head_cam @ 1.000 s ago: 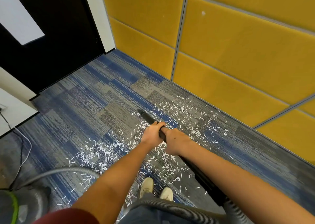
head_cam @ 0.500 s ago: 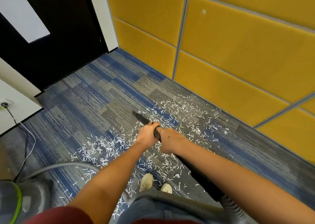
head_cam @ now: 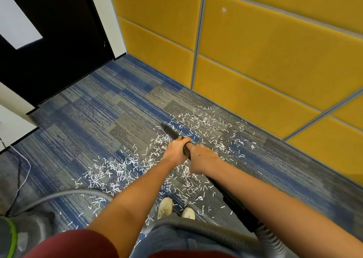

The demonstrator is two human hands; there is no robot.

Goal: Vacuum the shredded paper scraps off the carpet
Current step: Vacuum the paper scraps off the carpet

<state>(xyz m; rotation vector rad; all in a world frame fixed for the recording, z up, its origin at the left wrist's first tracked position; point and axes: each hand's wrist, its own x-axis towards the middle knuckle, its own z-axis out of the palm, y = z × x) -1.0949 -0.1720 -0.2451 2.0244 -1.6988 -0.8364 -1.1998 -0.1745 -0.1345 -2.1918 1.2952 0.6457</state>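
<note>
Vacuum wand (head_cam: 173,133) nose-down, forward-left

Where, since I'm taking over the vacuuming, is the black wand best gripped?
Mid-shaft, from above, hands wrapped round it: left hand ahead, right hand close behind. The straight black wand slopes down to the carpet, so that grip steers its nozzle.

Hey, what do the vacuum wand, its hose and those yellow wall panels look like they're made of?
The vacuum wand looks like hard plastic: a matte black, smooth, rigid tube. The hose seems flexible grey plastic, going by its ribbed corrugations. The yellow wall panels appear fabric-covered padding: a soft matte surface with cushioned edges, though the weave is too fine to confirm.
</note>
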